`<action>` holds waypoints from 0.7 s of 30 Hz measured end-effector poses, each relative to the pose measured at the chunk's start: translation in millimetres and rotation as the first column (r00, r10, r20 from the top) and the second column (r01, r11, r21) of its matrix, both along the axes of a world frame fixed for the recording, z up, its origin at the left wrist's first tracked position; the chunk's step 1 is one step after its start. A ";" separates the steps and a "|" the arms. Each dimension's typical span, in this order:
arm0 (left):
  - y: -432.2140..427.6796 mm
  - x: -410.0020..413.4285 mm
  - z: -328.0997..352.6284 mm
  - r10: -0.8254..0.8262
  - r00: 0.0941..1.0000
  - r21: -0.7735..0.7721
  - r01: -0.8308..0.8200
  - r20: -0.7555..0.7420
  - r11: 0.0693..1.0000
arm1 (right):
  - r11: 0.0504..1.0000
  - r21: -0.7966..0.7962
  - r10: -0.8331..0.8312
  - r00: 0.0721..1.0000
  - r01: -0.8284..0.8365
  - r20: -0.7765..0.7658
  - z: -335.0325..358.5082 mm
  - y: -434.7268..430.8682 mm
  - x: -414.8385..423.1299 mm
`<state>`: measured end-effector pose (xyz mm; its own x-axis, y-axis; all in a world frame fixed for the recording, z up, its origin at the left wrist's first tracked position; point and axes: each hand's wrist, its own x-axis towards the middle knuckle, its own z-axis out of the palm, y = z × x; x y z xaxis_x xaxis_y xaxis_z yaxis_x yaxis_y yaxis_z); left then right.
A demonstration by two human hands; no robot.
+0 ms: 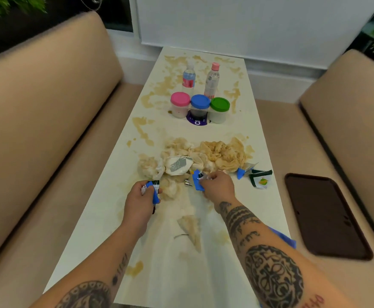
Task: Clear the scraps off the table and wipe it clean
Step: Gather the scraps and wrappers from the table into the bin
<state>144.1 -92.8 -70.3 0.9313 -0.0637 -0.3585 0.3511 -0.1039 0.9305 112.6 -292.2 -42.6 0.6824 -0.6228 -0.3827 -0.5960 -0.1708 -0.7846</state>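
Curling both hands, left hand (140, 196) and right hand (217, 185), around wrapper scraps (154, 190).

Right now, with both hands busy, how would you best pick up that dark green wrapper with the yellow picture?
Probably pinch the dark green wrapper by its raised upper flap, coming from above on the right. It lies apart from the soaked napkin pile.
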 end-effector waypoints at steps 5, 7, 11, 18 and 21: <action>16.2 -2.6 -1.3 0.050 0.999 -0.073 -0.051 -0.016 0.996 | 0.895 0.414 -0.209 0.976 0.163 0.067 17.8 35.6 -27.4; 26.9 -3.7 -0.5 0.086 0.996 -0.112 -0.089 -0.031 0.990 | 0.875 0.476 -0.151 0.984 0.088 0.096 26.3 55.0 -30.1; 60.5 -7.6 0.7 0.186 0.979 -0.193 -0.198 -0.081 0.961 | 0.883 0.458 0.060 0.992 -0.105 0.111 32.6 105.6 -17.7; 190.6 -33.7 -20.4 0.542 0.818 -0.290 -0.576 -0.193 0.764 | 0.789 0.446 0.430 0.898 -0.422 0.090 9.2 245.9 1.2; 263.5 -65.1 -41.4 0.690 0.692 -0.273 -0.720 -0.213 0.638 | 0.686 0.485 0.579 0.810 -0.542 0.087 -8.7 325.5 -7.8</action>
